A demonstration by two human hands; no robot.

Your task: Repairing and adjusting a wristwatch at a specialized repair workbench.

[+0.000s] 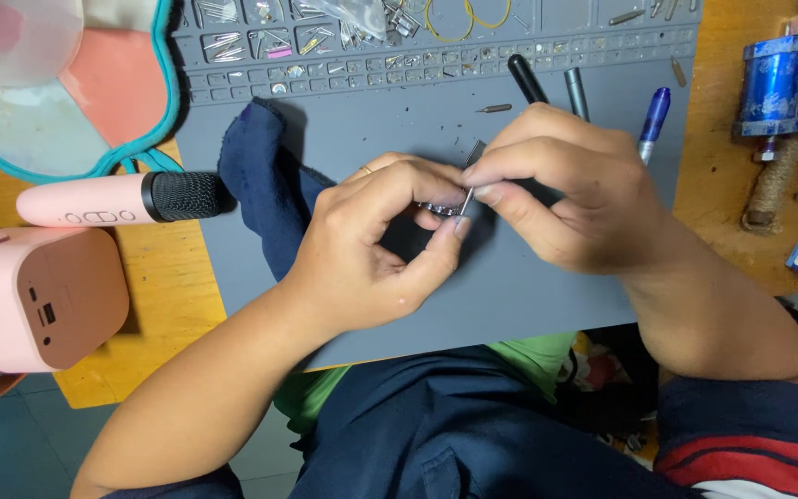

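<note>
My left hand (376, 245) curls around a small silvery metal part (438, 207), pinched between thumb and fingers above a grey work mat (528, 277). My right hand (570, 189) grips thin metal tweezers (468, 196), whose tip touches the small part. Most of the part is hidden by my fingers. A dark blue cloth (265, 180) lies on the mat just left of my left hand.
Compartments with small screws and parts (325, 42) line the mat's far edge. Pens and screwdrivers (570, 88) lie behind my right hand. A pink microphone (113, 199) and pink speaker (34, 296) sit at left; a blue cylinder (773, 83) at right.
</note>
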